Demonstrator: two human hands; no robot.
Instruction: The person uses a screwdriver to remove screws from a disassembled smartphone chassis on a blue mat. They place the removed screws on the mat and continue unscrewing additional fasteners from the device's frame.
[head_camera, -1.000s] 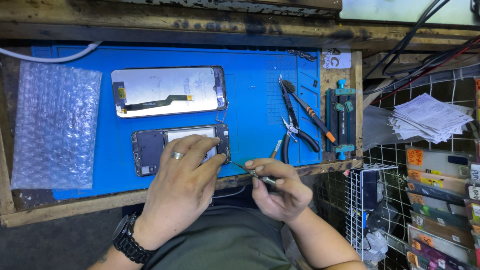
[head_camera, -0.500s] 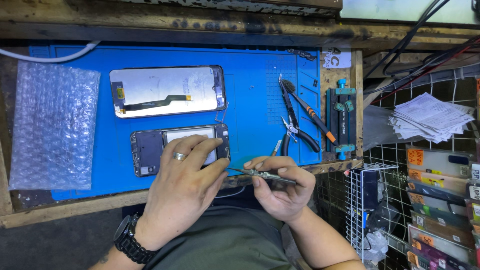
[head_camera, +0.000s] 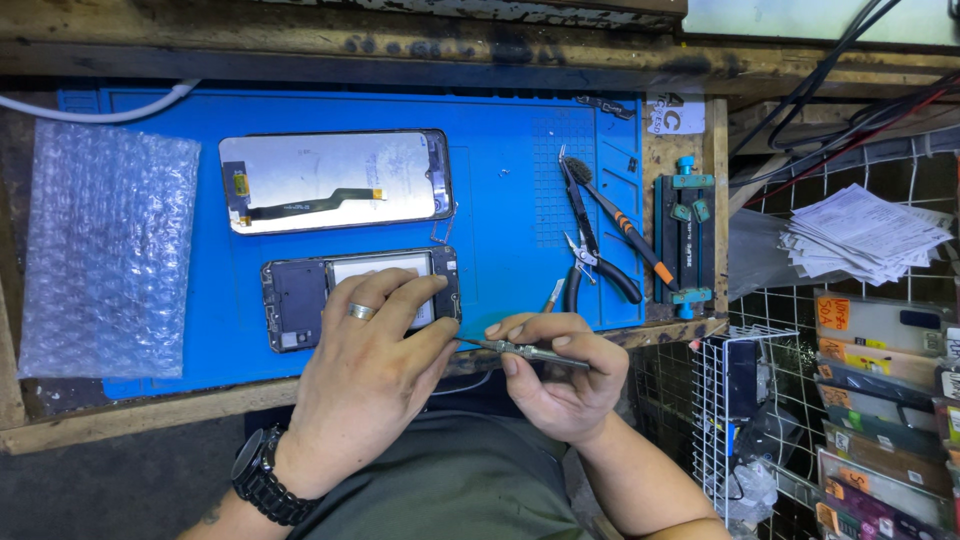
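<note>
Left hand (head_camera: 375, 365) presses flat on the opened phone (head_camera: 360, 297), which lies lengthwise across the blue mat (head_camera: 510, 200), while right hand (head_camera: 560, 375) pinches a screwdriver (head_camera: 520, 350) pointing left at its right end.

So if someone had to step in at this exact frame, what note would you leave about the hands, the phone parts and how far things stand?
Left hand: flat on the open phone frame, pinning it to the blue mat.
Right hand: grip shut on a thin screwdriver, tip pointing at the frame's lower right corner.
Screen: already off, face down above the frame, flex cable showing.
Pliers, a brush and a blue clamp jig lie to the right; bubble wrap on the left.
Done: screen separated. Left: work at the frame corner is in hand; the screen is not refitted.
</note>
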